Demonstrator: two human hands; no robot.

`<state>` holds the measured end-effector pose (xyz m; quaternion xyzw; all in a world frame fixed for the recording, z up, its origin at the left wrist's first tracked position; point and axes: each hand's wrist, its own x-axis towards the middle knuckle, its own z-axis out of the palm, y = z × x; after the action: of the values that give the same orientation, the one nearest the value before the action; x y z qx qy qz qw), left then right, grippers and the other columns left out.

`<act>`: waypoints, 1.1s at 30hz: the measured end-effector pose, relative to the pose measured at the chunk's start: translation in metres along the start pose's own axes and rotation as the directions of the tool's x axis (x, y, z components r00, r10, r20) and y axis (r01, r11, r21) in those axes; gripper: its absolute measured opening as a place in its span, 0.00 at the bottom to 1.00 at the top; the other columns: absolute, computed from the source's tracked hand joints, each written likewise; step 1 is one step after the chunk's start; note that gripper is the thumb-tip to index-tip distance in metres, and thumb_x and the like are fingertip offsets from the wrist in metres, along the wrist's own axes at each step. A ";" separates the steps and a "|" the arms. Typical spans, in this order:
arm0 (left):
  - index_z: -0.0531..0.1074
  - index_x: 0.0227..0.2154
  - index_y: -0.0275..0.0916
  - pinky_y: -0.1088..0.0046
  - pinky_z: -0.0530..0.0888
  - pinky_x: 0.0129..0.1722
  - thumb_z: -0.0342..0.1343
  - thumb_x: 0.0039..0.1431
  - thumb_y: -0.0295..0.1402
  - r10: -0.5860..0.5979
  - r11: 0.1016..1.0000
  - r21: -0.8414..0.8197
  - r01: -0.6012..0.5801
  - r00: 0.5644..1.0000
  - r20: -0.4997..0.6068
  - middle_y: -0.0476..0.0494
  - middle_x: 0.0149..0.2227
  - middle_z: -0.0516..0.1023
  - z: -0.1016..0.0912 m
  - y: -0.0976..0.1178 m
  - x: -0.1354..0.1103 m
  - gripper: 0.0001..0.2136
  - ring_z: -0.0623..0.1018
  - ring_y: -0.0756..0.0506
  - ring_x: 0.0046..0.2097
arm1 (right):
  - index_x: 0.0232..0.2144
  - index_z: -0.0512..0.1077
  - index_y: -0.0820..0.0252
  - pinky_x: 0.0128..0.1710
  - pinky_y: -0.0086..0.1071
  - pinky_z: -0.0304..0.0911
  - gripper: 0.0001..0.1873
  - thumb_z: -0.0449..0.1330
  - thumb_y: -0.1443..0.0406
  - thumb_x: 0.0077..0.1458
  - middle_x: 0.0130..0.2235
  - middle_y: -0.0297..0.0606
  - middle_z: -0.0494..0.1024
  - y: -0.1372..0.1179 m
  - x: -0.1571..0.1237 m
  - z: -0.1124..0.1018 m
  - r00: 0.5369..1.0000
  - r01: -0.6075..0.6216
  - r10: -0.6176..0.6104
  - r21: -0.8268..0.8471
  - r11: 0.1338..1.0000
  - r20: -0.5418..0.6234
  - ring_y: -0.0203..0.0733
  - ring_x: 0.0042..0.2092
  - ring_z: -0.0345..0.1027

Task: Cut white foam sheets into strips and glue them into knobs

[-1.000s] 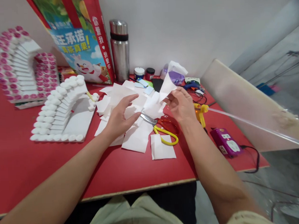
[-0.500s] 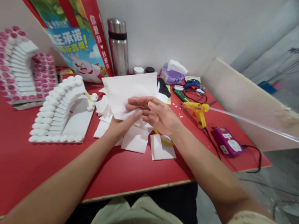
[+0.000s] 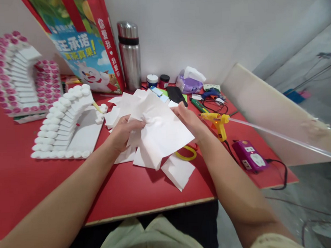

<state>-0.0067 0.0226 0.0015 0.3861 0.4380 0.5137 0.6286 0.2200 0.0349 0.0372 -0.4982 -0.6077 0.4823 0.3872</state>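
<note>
In the head view, the left hand (image 3: pixel 125 132) pinches a white sheet (image 3: pixel 168 129), its thumb on top where creases gather and its other fingers partly hidden by the paper. The sheet spreads between the two hands, its near corners hanging toward the person. The right hand (image 3: pixel 192 123) is at the sheet's right edge, thumb up; its fingertips are out of sight behind the paper, so I cannot tell whether they grip it.

Below and beyond the hands lie more white papers (image 3: pixel 113 117), overlapping on the red table (image 3: pixel 147 202). Just on the near side of the right hand, a yellow scissor handle (image 3: pixel 190 158) shows next to a folded piece (image 3: pixel 179 173).

Left of the left hand is a white model (image 3: pixel 84 133) with steps, bordered by white discs; farther off to the left stands a pink-flowered model (image 3: pixel 4 78). Beyond the left hand are a bag (image 3: pixel 89 67) and a steel flask (image 3: pixel 131 63). Beyond the right hand are two jars (image 3: pixel 152 80), a purple tissue pack (image 3: pixel 189 85) and a green tool (image 3: pixel 197 105). Right of the right hand are a yellow glue gun (image 3: pixel 221 127) and, nearer the person, a purple socket box (image 3: pixel 249 158).
</note>
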 end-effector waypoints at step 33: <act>0.82 0.36 0.36 0.64 0.82 0.41 0.73 0.49 0.34 0.144 0.981 -0.143 -0.130 0.985 0.090 0.42 0.34 0.86 -0.004 -0.009 0.011 0.12 0.85 0.41 0.37 | 0.33 0.85 0.57 0.39 0.40 0.74 0.19 0.80 0.58 0.36 0.35 0.37 0.87 0.016 0.009 -0.019 1.000 -0.001 0.010 0.365 0.931 -0.024 0.43 0.34 0.79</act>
<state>-0.0067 0.0321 -0.0096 0.3967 0.3421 0.5647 0.6377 0.2400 0.0478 0.0265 -0.4254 -0.5010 0.5815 0.4795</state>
